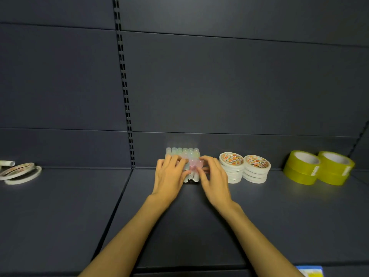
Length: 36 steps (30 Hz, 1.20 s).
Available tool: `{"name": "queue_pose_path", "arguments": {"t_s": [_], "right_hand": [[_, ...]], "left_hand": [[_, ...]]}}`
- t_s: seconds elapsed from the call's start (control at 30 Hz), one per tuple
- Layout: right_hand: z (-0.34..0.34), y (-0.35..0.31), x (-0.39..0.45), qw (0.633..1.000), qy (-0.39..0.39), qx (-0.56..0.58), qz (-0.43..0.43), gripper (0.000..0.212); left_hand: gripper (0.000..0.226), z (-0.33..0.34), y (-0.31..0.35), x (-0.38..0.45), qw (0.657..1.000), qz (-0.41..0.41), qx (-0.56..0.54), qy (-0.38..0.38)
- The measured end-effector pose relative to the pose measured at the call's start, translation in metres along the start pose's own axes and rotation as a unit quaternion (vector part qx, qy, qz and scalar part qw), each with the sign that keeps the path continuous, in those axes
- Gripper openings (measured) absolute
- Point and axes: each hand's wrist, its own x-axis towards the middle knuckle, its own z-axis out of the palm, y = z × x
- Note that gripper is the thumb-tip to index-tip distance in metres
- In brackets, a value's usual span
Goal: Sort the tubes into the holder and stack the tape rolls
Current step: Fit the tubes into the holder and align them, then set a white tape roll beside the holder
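On a dark shelf (259, 216) a block of pale tubes (182, 152) stands upright in tight rows near the back panel, and both hands work at its front. The holder itself is hidden by tubes and fingers. The left hand (169, 176) lies on the block's left front, fingers curled over the tube caps and thumb against the front row. The right hand (214, 177) meets the block's right front, its fingertips pinching a pink tube (193, 164) that stands among the front rows; whether that tube is fully seated cannot be told. Just right of the tubes stand two stacks of white tape rolls (244, 167) with orange printed cores, touching each other; the nearer stack sits just behind the right hand. Farther right of the tubes, well apart, are two stacks of yellow-green tape (319, 167), each two rolls high and side by side. Far to the left of the tubes lie loose thin white rolls (21, 171), leaning on one another, unstacked, at the frame's edge.
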Motion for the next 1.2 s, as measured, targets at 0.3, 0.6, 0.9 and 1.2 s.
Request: {"name": "queue_pose_path", "arguments": {"t_s": [0.3, 0.6, 0.9, 1.2], "right_hand": [[0.016, 0.012, 0.004, 1.0, -0.022, -0.004, -0.008, 0.026], [0.022, 0.018, 0.002, 0.999, -0.028, -0.027, -0.023, 0.026], [0.021, 0.022, 0.0, 0.995, -0.045, -0.092, -0.01, 0.032], [0.015, 0.009, 0.003, 0.988, -0.054, -0.145, -0.015, 0.034]], "left_hand": [[0.046, -0.002, 0.0, -0.006, 0.999, -0.03, -0.02, -0.035], [0.05, 0.003, 0.001, -0.008, 0.998, -0.048, -0.032, -0.031], [0.059, 0.0, 0.006, -0.012, 0.995, -0.071, -0.02, -0.069], [0.053, -0.028, 0.016, 0.001, 0.977, -0.121, -0.033, -0.169]]}}
